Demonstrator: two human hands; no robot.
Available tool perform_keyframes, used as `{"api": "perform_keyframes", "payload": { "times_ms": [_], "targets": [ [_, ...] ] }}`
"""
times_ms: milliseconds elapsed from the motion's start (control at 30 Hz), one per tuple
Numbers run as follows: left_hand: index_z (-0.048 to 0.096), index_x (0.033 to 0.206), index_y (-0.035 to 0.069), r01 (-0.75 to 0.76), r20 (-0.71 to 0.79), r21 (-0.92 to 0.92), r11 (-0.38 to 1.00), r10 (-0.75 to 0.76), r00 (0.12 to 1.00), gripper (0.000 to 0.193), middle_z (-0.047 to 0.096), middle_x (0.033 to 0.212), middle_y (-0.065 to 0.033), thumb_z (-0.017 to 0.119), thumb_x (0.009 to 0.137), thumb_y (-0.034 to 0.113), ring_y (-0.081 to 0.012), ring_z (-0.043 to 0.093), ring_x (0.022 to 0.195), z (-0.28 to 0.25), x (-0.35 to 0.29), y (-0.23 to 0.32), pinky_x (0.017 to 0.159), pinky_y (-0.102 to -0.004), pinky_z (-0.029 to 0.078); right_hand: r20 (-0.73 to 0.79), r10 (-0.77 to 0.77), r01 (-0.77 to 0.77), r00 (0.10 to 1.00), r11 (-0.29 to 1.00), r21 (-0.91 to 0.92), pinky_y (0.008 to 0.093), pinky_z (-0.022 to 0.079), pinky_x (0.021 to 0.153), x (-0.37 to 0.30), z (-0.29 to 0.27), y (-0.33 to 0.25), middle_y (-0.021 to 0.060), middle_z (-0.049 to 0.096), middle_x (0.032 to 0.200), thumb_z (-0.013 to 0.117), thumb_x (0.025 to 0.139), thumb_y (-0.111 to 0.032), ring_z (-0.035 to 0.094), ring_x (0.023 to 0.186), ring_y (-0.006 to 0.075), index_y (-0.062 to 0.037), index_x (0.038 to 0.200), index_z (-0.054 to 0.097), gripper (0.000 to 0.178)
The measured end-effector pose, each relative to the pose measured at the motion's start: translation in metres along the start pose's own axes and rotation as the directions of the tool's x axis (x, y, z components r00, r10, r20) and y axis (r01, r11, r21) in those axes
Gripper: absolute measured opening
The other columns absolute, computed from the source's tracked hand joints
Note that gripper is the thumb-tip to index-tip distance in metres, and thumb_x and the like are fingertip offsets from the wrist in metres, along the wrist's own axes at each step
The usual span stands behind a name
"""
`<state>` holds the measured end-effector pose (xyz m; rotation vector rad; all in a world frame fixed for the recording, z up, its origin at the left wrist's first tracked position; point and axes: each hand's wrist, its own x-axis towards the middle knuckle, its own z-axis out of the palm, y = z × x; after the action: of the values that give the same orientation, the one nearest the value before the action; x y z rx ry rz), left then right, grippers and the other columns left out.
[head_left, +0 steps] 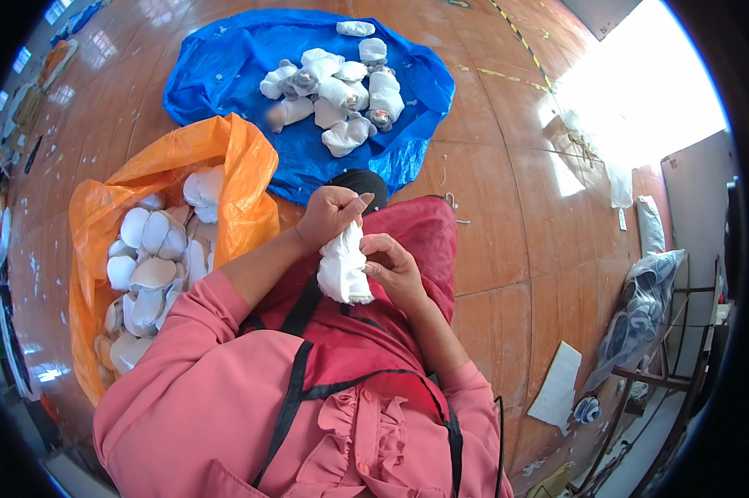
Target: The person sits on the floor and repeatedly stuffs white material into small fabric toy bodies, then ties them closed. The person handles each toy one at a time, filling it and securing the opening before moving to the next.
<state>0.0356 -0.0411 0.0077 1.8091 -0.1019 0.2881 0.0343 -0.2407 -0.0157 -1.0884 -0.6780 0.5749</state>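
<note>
So the big blue sheet [217, 79] sprawls across the top of the frame with wrapped white bundles [329, 91] on it, and the orange sack [88, 224] full of pale padded pieces [163, 236] sits at left. Dead centre, left hand [333, 217] is clamped on the upper end of a white cloth piece [341, 270]; right hand [395, 272] has fingertips at its right edge, can't tell how tight. Looks like a shaping or turning step to me; next move probably wants the top held steady while the right works that edge. Long axis runs nearly up-down, top leaning slightly right, wider end pointing down-frame.
</note>
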Motion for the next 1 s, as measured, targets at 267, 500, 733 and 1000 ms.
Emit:
{"api": "perform_keyframes", "payload": {
  "times_ms": [267, 500, 733, 1000],
  "targets": [
    [0.062, 0.057, 0.003, 0.026, -0.083, 0.03, 0.999, -0.024, 0.996, 0.05, 0.058, 0.051, -0.0048, 0.06, 0.098, 0.032, -0.0101, 0.054, 0.045, 0.013, -0.001, -0.014, 0.044, -0.0288, 0.038, 0.012, 0.201, -0.201, 0.979, 0.969, 0.146, 0.0232, 0.047, 0.084, -0.002, 0.003, -0.004, -0.0003, 0.055, 0.102, 0.067, 0.091, 0.0, 0.055, 0.095, 0.0083, -0.0047, 0.11, 0.055, 0.023],
    [0.061, 0.058, 0.003, 0.062, -0.174, 0.236, 0.97, -0.021, 0.985, 0.049, 0.058, 0.053, -0.0125, 0.061, 0.096, 0.034, -0.025, 0.056, 0.044, 0.018, 0.001, -0.029, 0.045, -0.0372, 0.042, -0.069, 0.279, -0.263, 0.958, 0.947, 0.183, 0.0227, 0.047, 0.081, -0.007, 0.003, 0.016, 0.0, 0.056, 0.101, 0.062, 0.095, -0.004, 0.055, 0.092, 0.0074, -0.0061, 0.113, 0.05, 0.022],
    [0.062, 0.059, 0.003, 0.129, -0.235, 0.37, 0.92, -0.042, 0.971, 0.051, 0.058, 0.057, -0.0171, 0.059, 0.095, 0.039, -0.0331, 0.058, 0.049, 0.026, 0.012, -0.049, 0.047, -0.0433, 0.042, -0.226, 0.299, -0.272, 0.927, 0.952, 0.143, 0.0202, 0.045, 0.072, -0.007, 0.001, 0.018, -0.0024, 0.055, 0.094, 0.058, 0.099, -0.01, 0.053, 0.081, 0.0064, -0.0074, 0.109, 0.05, 0.012],
    [0.065, 0.062, 0.002, 0.134, -0.112, 0.432, 0.892, -0.094, 0.989, 0.056, 0.062, 0.065, -0.0213, 0.053, 0.096, 0.045, -0.0385, 0.061, 0.059, 0.028, 0.024, -0.057, 0.056, -0.0496, 0.045, -0.115, 0.228, -0.208, 0.967, 0.964, 0.166, 0.0233, 0.046, 0.076, -0.011, -0.012, 0.025, -0.0017, 0.055, 0.097, 0.066, 0.094, -0.017, 0.054, 0.087, 0.0077, -0.0091, 0.105, 0.052, 0.02]
  ]
}}
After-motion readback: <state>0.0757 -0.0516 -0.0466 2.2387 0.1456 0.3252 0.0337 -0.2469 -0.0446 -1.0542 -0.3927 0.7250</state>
